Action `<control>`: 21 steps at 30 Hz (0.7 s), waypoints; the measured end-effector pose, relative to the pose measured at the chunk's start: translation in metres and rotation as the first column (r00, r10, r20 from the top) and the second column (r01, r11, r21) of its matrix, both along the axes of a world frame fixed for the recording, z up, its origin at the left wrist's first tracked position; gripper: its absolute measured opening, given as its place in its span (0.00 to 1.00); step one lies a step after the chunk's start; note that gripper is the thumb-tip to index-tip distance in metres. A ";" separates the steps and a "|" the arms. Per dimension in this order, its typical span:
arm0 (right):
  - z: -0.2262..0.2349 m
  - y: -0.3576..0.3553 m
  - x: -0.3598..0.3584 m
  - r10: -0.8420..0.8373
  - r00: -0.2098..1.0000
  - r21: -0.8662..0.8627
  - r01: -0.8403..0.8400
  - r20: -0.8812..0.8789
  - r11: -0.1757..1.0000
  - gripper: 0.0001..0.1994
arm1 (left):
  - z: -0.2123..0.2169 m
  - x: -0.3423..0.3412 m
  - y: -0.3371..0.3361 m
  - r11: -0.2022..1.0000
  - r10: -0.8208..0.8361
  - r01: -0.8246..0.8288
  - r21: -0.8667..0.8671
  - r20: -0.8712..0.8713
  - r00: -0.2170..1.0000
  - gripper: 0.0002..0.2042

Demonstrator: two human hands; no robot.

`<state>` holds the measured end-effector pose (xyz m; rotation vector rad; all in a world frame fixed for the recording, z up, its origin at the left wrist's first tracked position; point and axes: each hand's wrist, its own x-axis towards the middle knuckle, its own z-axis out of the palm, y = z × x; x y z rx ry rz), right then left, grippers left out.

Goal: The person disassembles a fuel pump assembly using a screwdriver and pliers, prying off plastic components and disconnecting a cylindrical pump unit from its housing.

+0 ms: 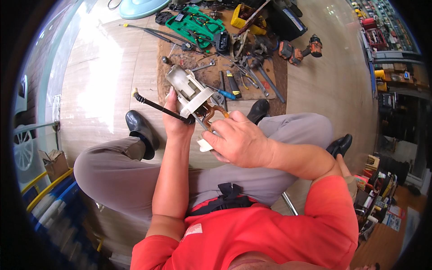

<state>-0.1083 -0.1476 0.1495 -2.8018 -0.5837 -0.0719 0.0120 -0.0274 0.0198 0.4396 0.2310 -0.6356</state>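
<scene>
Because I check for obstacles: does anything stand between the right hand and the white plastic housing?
Yes: a brown corrugated tube and a grey rod lie between the right hand and the white plastic housing, held in the left hand.

No lettering can be read with confidence: the pale rectangular patch [194, 229] on the red short-sleeved shirt [261, 229] and the light strip on the black box [287, 26] look too small and blurred.
</scene>
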 end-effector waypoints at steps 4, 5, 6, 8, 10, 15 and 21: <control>0.006 0.003 -0.003 -0.011 1.000 0.029 0.011 0.016 1.000 0.29 | -0.005 0.003 0.005 0.997 -0.078 0.079 -0.025 0.061 0.995 0.21; 0.009 0.003 -0.003 -0.017 1.000 0.038 0.016 0.015 0.999 0.29 | -0.009 0.004 0.007 0.994 -0.096 0.100 -0.043 0.076 0.992 0.22; 0.009 0.003 -0.002 -0.019 1.000 0.045 0.018 0.015 0.999 0.29 | -0.012 0.005 0.006 0.997 -0.070 0.070 -0.022 0.033 0.997 0.23; 0.008 0.000 -0.001 0.013 0.999 0.061 -0.015 0.033 0.998 0.29 | -0.015 0.005 0.010 0.994 -0.078 0.081 -0.074 0.033 0.996 0.24; 0.009 -0.007 0.000 0.039 0.999 0.157 -0.041 0.018 0.987 0.28 | -0.018 0.005 0.010 0.987 -0.110 0.113 -0.118 0.032 0.993 0.26; 0.008 -0.030 0.008 -0.156 0.983 0.487 0.088 0.101 0.869 0.24 | -0.028 0.002 0.009 0.957 -0.165 0.151 -0.246 -0.039 0.985 0.26; -0.012 -0.041 0.021 -0.176 0.691 0.633 0.717 -0.702 0.291 0.16 | -0.045 -0.002 0.012 0.955 -0.163 0.144 -0.258 -0.054 0.985 0.27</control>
